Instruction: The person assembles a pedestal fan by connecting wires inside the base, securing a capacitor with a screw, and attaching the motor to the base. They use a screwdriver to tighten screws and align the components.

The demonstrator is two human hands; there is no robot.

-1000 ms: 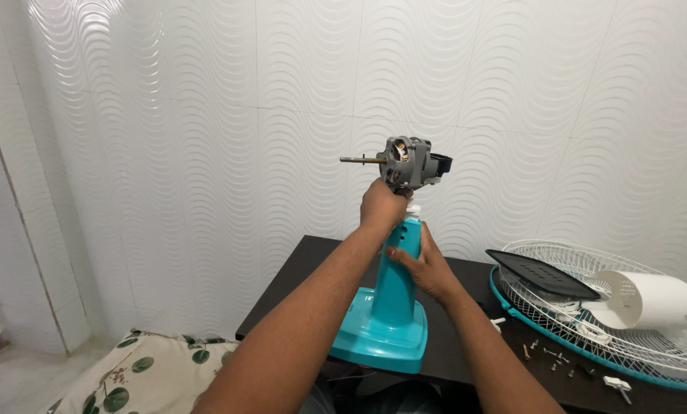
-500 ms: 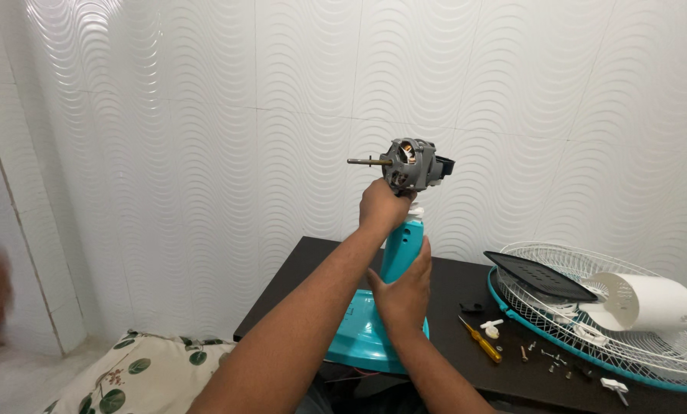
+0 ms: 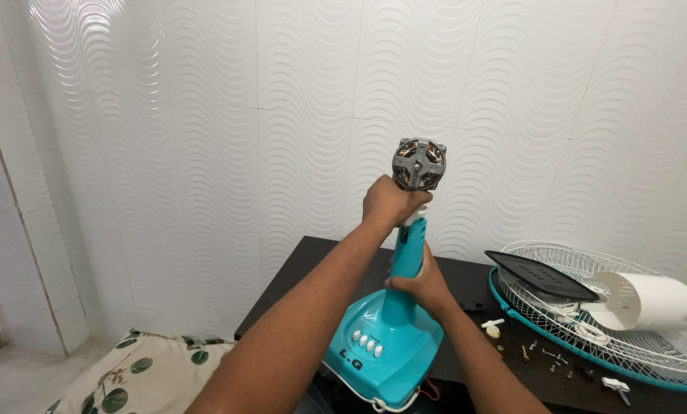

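**Both hands on the stripped fan stand**

I have my left hand (image 3: 389, 203) clenched around the neck joint just under the bare fan motor (image 3: 418, 163), which sits at the top of the turquoise fan stand (image 3: 393, 322) with its round face turned toward me. That high grip, as I judge it, steadies the heavy top end. My right hand (image 3: 424, 284) wraps the stand's column lower down, fingers closed on it, so the two grips together control the tilt. The stand's base, with its row of white push buttons (image 3: 365, 343), rests at the near edge of the dark table (image 3: 297, 264), overhanging it slightly, a white cord looping beneath.

Toward the table's right side lies the wire fan guard (image 3: 627, 322), laid flat and holding a black perforated panel (image 3: 541, 274) and the white motor housing (image 3: 654, 300). Loose screws (image 3: 546, 354) and a small white knob (image 3: 493, 328) are scattered between guard and stand, near at hand. A leaf-patterned cushion (image 3: 136, 372) lies below the table's left edge.
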